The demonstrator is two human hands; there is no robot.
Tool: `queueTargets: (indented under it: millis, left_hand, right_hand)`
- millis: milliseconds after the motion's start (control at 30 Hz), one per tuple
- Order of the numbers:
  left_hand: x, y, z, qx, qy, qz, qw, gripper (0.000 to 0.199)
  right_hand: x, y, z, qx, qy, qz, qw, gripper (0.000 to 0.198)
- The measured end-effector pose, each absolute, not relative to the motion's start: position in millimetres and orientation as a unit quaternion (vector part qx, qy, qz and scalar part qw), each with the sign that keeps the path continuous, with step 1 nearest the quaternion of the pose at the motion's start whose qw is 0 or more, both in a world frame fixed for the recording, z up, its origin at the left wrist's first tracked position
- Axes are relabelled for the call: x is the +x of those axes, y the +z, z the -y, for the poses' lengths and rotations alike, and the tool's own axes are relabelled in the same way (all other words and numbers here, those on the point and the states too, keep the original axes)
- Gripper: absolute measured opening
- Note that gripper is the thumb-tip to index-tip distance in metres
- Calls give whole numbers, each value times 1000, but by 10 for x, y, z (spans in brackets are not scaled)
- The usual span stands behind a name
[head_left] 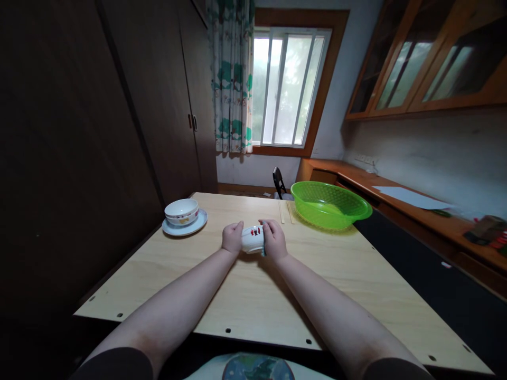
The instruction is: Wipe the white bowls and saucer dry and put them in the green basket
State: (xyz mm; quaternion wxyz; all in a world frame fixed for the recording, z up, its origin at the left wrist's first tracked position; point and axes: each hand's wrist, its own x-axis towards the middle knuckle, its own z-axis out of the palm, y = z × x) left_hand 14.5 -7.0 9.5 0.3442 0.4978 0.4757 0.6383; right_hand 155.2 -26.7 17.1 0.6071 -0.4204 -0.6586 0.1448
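Note:
Over the middle of the table, a white bowl [252, 240] with red and dark marks on its side is held tilted between my two hands. My left hand [232, 237] grips its left side, thumb on top. On the other side my right hand [275, 239] is closed around a bluish cloth [263, 249] pressed against the bowl. Most of the cloth is hidden by the fingers. To the left, white bowls [181, 210] with a coloured pattern are stacked on a pale plate [169, 230].
A green plastic basket [330, 206] stands at the table's far right, with chopsticks [282, 212] lying beside it. Behind the wooden table [222, 285] is a dark chair [279, 180]. A brown desk [336, 168] runs along the right wall; a dark wardrobe [158, 100] borders the left.

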Motion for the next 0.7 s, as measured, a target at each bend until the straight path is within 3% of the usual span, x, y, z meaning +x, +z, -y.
queueTargets:
  millis: [167,267,500,600,700]
  left_hand:
    - [142,112,109,569,608,-474,286,42]
    - [138,107,110,571,611,-467,286,42]
    - [138,105,75,481,664,-437,369,38]
    - [143,127,83,446,681,-425,395,37]
    - [125,152,85,461,672,-419,401,37]
  right_hand:
    - [1534,282,438,-404,49,748,525,25]
    - [1542,308,449,-404,49,750,521,26]
    - [1572,257,286,-406,197,646,616,30]
    - [1566,237,249,-412,293,586,634,30]
    - [1562,216,234,-413,318,568,637,29]
